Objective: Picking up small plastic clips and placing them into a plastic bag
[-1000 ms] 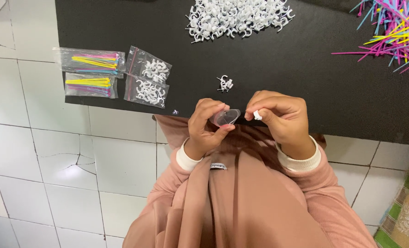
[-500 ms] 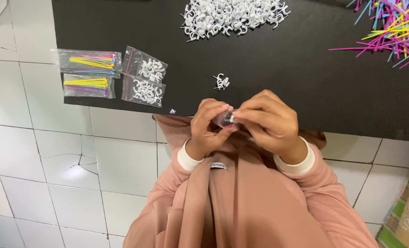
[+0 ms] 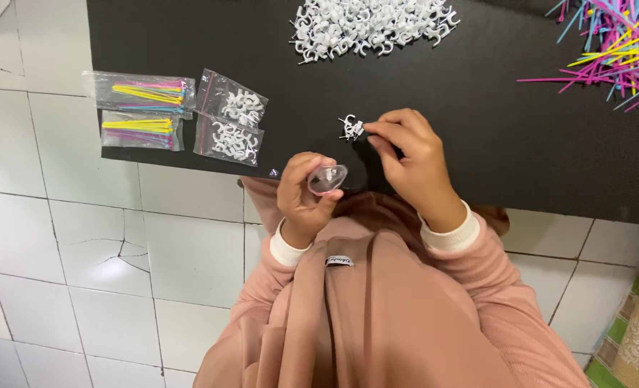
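One small clear plastic bag (image 3: 327,179) is being held open in the left hand (image 3: 301,197); white clips (image 3: 351,128) are being pinched by the right hand (image 3: 409,154).

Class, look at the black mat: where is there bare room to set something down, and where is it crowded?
Bare: black mat between right hand and coloured ties. Crowded: filled bags at left, clip heap at top.
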